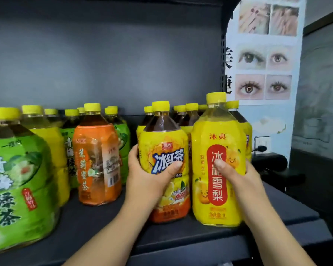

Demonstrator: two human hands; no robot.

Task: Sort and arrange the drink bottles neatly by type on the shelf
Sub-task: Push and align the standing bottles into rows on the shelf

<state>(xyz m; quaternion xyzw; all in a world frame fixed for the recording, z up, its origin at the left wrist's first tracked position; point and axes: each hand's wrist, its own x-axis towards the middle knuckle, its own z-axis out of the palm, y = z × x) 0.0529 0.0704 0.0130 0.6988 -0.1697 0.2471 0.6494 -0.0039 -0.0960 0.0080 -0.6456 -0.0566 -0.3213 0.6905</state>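
With the iced tea bottle [162,143] gripped by the curled left hand [142,177] and the pear drink bottle [217,191] by the right hand [238,175], both upright at the shelf's [104,227] front right, each is best slid level into its matching row, labels faced forward.
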